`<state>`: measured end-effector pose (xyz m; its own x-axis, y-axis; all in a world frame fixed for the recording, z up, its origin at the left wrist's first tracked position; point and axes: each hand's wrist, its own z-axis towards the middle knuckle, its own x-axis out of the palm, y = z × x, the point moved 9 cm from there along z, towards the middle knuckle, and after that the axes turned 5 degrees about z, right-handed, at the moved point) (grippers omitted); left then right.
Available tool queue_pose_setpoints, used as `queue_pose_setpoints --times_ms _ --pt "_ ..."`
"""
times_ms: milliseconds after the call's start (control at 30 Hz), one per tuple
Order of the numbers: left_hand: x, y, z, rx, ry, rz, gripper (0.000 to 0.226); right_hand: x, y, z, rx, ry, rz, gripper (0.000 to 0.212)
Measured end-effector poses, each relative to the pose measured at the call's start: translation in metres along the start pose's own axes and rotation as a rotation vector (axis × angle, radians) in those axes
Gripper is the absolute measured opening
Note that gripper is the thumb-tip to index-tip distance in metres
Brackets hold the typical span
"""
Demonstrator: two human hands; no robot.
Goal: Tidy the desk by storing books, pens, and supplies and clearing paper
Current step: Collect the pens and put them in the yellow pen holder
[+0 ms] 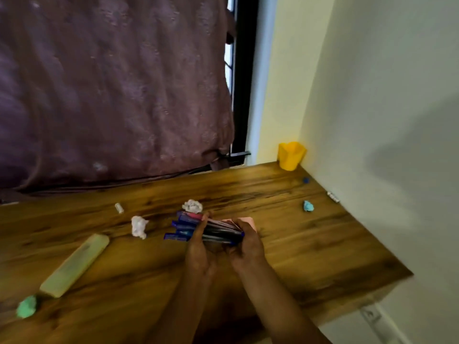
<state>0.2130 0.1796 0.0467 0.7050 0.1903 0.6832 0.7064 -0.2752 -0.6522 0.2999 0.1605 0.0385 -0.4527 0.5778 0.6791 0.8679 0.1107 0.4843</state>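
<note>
The left hand [198,252] curls round the middle of the pens [188,228]; the right hand [247,244] clasps their other end; both forearms reach in from below, holding the bundle level, low over the desk [310,244]. This looks like the pen-storing step; next the bundle probably needs tipping upright into the yellow cup [291,155] in the far corner; 2 white paper balls [192,206] lie just beyond.

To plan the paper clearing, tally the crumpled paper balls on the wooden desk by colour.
White crumpled paper balls: 2
Green crumpled paper ball: 1
Light blue crumpled paper ball: 1
Total: 4
</note>
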Motion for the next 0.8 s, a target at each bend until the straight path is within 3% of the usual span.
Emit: queue_pose_setpoints --times_ms 300,367,400,600,800 --pt "0.113 0.034 0.083 -0.036 0.165 0.019 0.013 0.009 0.116 0.095 -0.123 -0.073 0.064 0.015" --pt "0.123 0.034 0.107 0.001 0.177 -0.032 0.044 0.009 0.136 0.111 -0.116 -0.089 0.104 0.018" --pt "0.133 0.033 0.115 0.017 0.187 -0.063 0.046 0.009 0.146 0.121 -0.110 -0.097 0.124 0.019" --pt "0.177 0.049 0.165 0.041 0.131 -0.193 0.018 0.015 0.186 0.174 -0.109 -0.073 0.112 0.015" --pt "0.216 0.079 0.212 0.076 0.114 -0.187 0.027 0.007 0.222 0.222 -0.082 -0.091 0.113 0.012"
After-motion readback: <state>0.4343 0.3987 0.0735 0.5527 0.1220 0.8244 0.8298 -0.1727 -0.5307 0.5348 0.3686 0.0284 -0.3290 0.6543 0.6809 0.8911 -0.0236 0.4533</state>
